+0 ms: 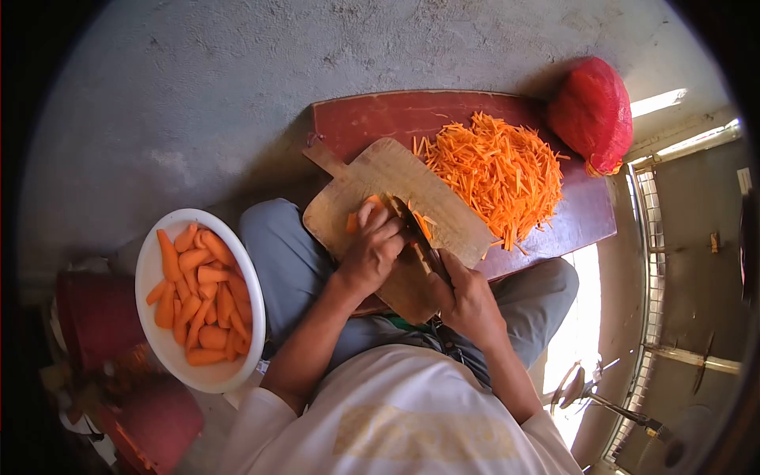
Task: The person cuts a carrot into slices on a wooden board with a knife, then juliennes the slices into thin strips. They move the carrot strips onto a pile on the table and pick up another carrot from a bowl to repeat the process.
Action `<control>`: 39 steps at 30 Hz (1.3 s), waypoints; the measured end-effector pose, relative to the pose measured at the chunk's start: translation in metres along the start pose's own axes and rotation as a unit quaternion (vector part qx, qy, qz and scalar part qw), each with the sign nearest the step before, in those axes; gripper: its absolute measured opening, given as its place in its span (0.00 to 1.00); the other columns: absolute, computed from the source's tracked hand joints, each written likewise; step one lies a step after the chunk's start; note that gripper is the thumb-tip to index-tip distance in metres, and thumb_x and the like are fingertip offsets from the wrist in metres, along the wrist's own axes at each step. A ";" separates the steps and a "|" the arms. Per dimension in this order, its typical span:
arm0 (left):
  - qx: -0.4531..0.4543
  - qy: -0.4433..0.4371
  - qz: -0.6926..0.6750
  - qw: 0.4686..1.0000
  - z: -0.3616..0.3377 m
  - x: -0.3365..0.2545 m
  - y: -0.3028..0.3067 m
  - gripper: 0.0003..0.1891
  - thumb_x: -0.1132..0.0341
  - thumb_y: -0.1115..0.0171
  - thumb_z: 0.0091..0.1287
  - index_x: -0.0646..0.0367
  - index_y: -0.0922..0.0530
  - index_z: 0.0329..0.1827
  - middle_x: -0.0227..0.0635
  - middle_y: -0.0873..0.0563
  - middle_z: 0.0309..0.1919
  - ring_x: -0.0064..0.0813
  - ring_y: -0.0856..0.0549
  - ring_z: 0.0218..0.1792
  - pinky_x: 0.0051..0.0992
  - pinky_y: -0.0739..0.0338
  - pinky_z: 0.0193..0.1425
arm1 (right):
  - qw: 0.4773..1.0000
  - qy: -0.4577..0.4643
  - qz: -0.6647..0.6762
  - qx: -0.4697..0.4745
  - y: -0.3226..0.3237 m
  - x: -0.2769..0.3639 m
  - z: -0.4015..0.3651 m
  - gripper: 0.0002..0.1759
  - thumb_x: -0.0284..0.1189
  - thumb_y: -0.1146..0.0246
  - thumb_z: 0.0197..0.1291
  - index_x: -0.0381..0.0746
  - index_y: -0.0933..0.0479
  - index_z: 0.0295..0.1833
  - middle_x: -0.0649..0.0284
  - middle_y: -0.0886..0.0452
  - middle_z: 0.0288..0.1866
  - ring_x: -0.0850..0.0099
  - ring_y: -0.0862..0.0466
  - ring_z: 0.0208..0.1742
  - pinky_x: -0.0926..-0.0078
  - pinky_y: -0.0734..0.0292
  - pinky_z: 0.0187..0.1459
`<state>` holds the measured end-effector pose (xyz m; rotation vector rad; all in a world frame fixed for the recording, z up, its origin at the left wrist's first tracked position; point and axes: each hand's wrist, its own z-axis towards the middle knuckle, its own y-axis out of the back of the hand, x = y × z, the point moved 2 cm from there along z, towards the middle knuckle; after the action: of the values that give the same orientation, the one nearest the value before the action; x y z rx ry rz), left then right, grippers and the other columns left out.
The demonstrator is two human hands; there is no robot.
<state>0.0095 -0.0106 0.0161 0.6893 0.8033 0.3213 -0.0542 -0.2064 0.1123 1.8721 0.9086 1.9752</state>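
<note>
A wooden cutting board point(364, 178) with a short handle lies slanted over my lap and the edge of a red bench. My right hand point(473, 305) is closed round the handle of a knife point(419, 233), its dark blade standing over the board. With curled fingers, my left hand point(372, 249) presses a carrot piece point(352, 222) down just left of the blade. A few cut strips point(422, 220) lie right of the knife. Beyond the board, a big heap of carrot strips point(499, 178) rests on the bench.
To the left stands a white basin point(146, 332) holding several peeled carrots point(207, 277). The red bench point(356, 119) runs along a grey wall point(214, 95). A full red mesh bag point(590, 111) sits at its far right corner. Red buckets point(150, 423) are at the lower left.
</note>
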 end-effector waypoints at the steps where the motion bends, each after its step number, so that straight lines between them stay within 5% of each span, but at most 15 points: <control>1: 0.006 0.000 0.009 1.000 0.000 0.000 0.000 0.17 0.63 0.44 0.75 0.59 0.07 0.50 0.40 0.11 0.52 0.48 0.17 0.61 0.60 0.39 0.84 | 1.000 -0.001 -0.016 -0.007 -0.006 -0.004 0.001 0.21 0.25 0.33 0.76 0.29 0.21 0.69 0.35 0.12 0.42 0.33 0.10 0.46 0.48 0.17 0.45; 9: -0.003 -0.019 -0.004 1.000 -0.002 0.000 0.003 0.15 0.64 0.44 0.75 0.60 0.10 0.46 0.40 0.11 0.51 0.48 0.17 0.60 0.61 0.38 0.85 | 1.000 -0.001 0.014 -0.008 -0.001 -0.002 -0.001 0.18 0.25 0.33 0.76 0.29 0.20 0.66 0.35 0.14 0.37 0.35 0.10 0.43 0.49 0.17 0.44; 12: 0.047 -0.001 0.038 0.998 -0.005 0.003 0.000 0.19 0.60 0.50 0.79 0.60 0.11 0.46 0.41 0.12 0.51 0.48 0.18 0.60 0.62 0.39 0.85 | 1.000 -0.011 -0.002 -0.015 -0.008 -0.008 0.001 0.16 0.25 0.34 0.76 0.29 0.20 0.64 0.35 0.14 0.37 0.34 0.11 0.42 0.49 0.18 0.43; 18: -0.049 -0.004 -0.013 0.999 -0.001 0.000 -0.006 0.31 0.48 0.61 0.86 0.60 0.12 0.44 0.42 0.12 0.52 0.50 0.18 0.62 0.64 0.43 0.86 | 0.999 0.022 0.009 -0.027 -0.003 0.001 0.000 0.16 0.24 0.34 0.77 0.29 0.21 0.65 0.35 0.14 0.37 0.32 0.12 0.42 0.47 0.18 0.44; 21: 0.015 -0.004 0.005 1.000 -0.007 0.008 -0.006 0.36 0.43 0.66 0.87 0.60 0.11 0.44 0.43 0.11 0.54 0.51 0.18 0.65 0.65 0.44 0.87 | 0.999 0.018 -0.019 -0.025 -0.013 -0.008 0.002 0.17 0.25 0.34 0.77 0.29 0.20 0.66 0.35 0.14 0.38 0.31 0.12 0.43 0.47 0.18 0.45; 24: -0.015 -0.014 -0.012 1.000 -0.002 0.003 -0.002 0.40 0.40 0.69 0.87 0.60 0.11 0.41 0.45 0.11 0.53 0.53 0.18 0.65 0.65 0.44 0.86 | 1.000 0.016 -0.021 -0.016 -0.011 -0.007 0.009 0.18 0.26 0.34 0.77 0.29 0.20 0.67 0.34 0.13 0.41 0.30 0.12 0.47 0.47 0.17 0.46; 32: 0.003 -0.028 0.032 0.999 -0.006 0.003 0.001 0.14 0.62 0.44 0.73 0.60 0.14 0.36 0.41 0.13 0.46 0.48 0.17 0.59 0.62 0.36 0.82 | 0.999 0.010 -0.011 -0.038 -0.011 -0.004 0.003 0.21 0.29 0.33 0.77 0.28 0.19 0.67 0.31 0.12 0.46 0.32 0.11 0.52 0.50 0.16 0.52; 39: -0.080 -0.029 0.024 0.996 0.000 -0.005 0.008 0.08 0.73 0.35 0.69 0.59 0.09 0.44 0.34 0.09 0.47 0.39 0.12 0.53 0.53 0.32 0.78 | 0.996 0.058 0.046 -0.046 0.002 -0.023 0.016 0.22 0.31 0.32 0.79 0.28 0.19 0.69 0.45 0.13 0.40 0.58 0.10 0.40 0.58 0.16 0.44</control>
<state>0.0055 -0.0073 0.0242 0.5667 0.6975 0.4031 -0.0354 -0.2178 0.0946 1.7958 0.7585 2.1608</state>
